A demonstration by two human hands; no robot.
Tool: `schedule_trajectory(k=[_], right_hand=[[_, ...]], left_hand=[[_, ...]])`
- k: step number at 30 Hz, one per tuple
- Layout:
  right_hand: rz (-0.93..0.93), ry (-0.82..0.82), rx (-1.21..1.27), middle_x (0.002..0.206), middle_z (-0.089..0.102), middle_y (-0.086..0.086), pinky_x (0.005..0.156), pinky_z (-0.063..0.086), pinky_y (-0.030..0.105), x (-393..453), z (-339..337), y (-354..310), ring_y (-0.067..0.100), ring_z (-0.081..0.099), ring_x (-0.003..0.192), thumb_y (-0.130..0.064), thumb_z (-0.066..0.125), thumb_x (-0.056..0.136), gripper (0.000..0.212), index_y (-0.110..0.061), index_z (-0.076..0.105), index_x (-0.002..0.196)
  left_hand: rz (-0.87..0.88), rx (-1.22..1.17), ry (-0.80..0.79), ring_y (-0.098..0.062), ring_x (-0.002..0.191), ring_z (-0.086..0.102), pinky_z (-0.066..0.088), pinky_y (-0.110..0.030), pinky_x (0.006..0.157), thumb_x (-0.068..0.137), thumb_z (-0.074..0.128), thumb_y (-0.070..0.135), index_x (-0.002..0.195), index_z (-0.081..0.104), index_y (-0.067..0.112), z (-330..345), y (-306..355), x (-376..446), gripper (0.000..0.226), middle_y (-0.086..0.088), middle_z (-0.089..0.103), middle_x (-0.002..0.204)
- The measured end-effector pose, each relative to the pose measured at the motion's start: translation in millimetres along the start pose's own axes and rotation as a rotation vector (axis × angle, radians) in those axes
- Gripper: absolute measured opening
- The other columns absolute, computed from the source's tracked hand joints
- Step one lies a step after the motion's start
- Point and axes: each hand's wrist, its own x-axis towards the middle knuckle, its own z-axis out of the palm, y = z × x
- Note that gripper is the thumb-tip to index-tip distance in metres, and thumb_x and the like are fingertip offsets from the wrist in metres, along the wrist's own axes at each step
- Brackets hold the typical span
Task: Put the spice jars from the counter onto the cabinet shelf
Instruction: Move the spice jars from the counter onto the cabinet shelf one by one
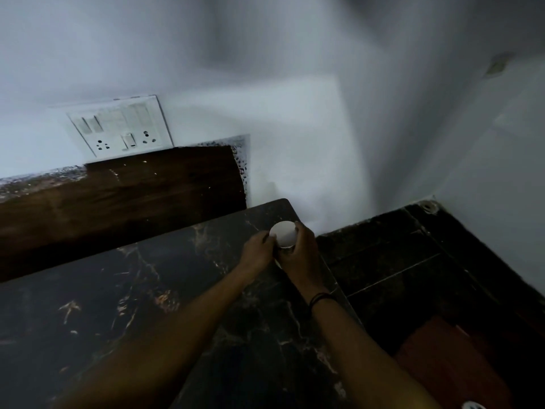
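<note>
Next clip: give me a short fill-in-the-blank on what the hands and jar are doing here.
1. Both hands hold one jar with a ____ lid.
2. The jar sits near the far right corner of the dark marble ____.
3. A dark band is on the wrist of the ____ hand.
4. The switch panel is fixed to the ____.

Missing words: white; counter; right; wall

A home kitchen corner, dimly lit; a dark marble-patterned counter [124, 305] fills six to nine o'clock; a switch and socket plate [121, 128] sits on the white wall [295, 84] at ten o'clock; dark floor tiles [413, 261] lie at four o'clock.
</note>
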Motion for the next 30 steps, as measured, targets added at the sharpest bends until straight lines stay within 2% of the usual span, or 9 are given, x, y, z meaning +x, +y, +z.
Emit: schedule_trajectory(k=[3, 6, 9, 13, 17, 20, 24, 28, 30], right_hand=[[-0.072, -0.047, 0.115, 0.131, 0.053, 0.006, 0.096, 0.051, 0.031, 4, -14, -4, 0.017, 0.053, 0.119, -0.034, 0.084, 0.068, 0.077, -0.014, 0.047, 0.132], [0.002, -0.131, 0.328, 0.128, 0.050, -0.010, 0.090, 0.051, 0.015, 2, -31, -12, 0.000, 0.054, 0.115, -0.033, 0.081, 0.069, 0.075, -0.027, 0.042, 0.132], [0.052, -0.159, 0.541, 0.126, 0.051, -0.017, 0.087, 0.053, 0.019, -4, -40, -20, 0.006, 0.053, 0.118, -0.026, 0.070, 0.076, 0.062, -0.030, 0.043, 0.131], [0.169, -0.166, 0.858, 0.129, 0.055, 0.018, 0.090, 0.051, 0.045, -13, -39, -40, 0.032, 0.056, 0.113, -0.020, 0.053, 0.086, 0.047, -0.020, 0.047, 0.132], [0.344, -0.122, 0.969, 0.127, 0.054, 0.032, 0.097, 0.043, 0.061, -25, -33, -56, 0.047, 0.054, 0.111, -0.019, 0.038, 0.100, 0.035, -0.003, 0.046, 0.129], [0.437, -0.109, 1.057, 0.115, 0.056, 0.029, 0.095, 0.041, 0.057, -36, -34, -62, 0.044, 0.052, 0.103, -0.023, 0.037, 0.099, 0.032, -0.001, 0.053, 0.115], [0.533, -0.162, 1.042, 0.114, 0.064, 0.026, 0.098, 0.045, 0.055, -55, -34, -66, 0.038, 0.060, 0.100, -0.034, 0.039, 0.099, 0.044, -0.001, 0.064, 0.114], [0.544, -0.274, 1.014, 0.105, 0.073, 0.016, 0.079, 0.057, 0.039, -67, -37, -71, 0.030, 0.069, 0.093, -0.041, 0.037, 0.098, 0.047, -0.012, 0.073, 0.105], [0.522, -0.310, 1.042, 0.108, 0.072, 0.017, 0.083, 0.056, 0.040, -70, -39, -80, 0.030, 0.068, 0.096, -0.040, 0.037, 0.099, 0.047, -0.010, 0.072, 0.109]], left_hand=[[-0.010, -0.128, 0.049, -0.028, 0.095, 0.066, 0.057, -0.040, 0.086, 0.106, 0.038, 0.026, 0.112, 0.059, 0.005, -13, -3, -5, 0.031, -0.018, 0.066, 0.105], [0.048, -0.187, 0.060, -0.026, 0.078, 0.063, 0.053, -0.041, 0.076, 0.102, 0.046, 0.031, 0.095, 0.065, 0.009, -32, -5, -11, 0.030, -0.014, 0.067, 0.088], [0.085, -0.212, -0.030, -0.023, 0.079, 0.065, 0.056, -0.044, 0.080, 0.097, 0.053, 0.037, 0.083, 0.068, 0.024, -46, -6, -16, 0.024, -0.005, 0.068, 0.083], [0.030, -0.418, -0.164, -0.023, 0.093, 0.072, 0.057, -0.038, 0.081, 0.089, 0.058, 0.048, 0.100, 0.075, 0.026, -55, -6, -34, 0.030, -0.007, 0.075, 0.103], [0.016, -0.445, -0.200, -0.021, 0.099, 0.071, 0.056, -0.033, 0.077, 0.086, 0.060, 0.052, 0.113, 0.071, 0.023, -58, -6, -54, 0.041, -0.006, 0.074, 0.111], [0.008, -0.454, -0.186, -0.026, 0.103, 0.069, 0.055, -0.035, 0.078, 0.083, 0.066, 0.048, 0.116, 0.066, 0.017, -58, -9, -67, 0.045, -0.008, 0.072, 0.112], [-0.009, -0.476, -0.138, -0.027, 0.098, 0.069, 0.056, -0.042, 0.084, 0.081, 0.075, 0.037, 0.113, 0.060, 0.008, -58, -15, -83, 0.046, -0.014, 0.071, 0.111], [0.001, -0.502, -0.131, -0.029, 0.102, 0.068, 0.054, -0.045, 0.091, 0.079, 0.077, 0.031, 0.117, 0.057, 0.005, -61, -18, -97, 0.051, -0.016, 0.070, 0.115], [0.029, -0.509, -0.124, -0.032, 0.104, 0.067, 0.054, -0.046, 0.091, 0.080, 0.077, 0.033, 0.122, 0.055, 0.000, -64, -15, -103, 0.058, -0.018, 0.069, 0.116]])
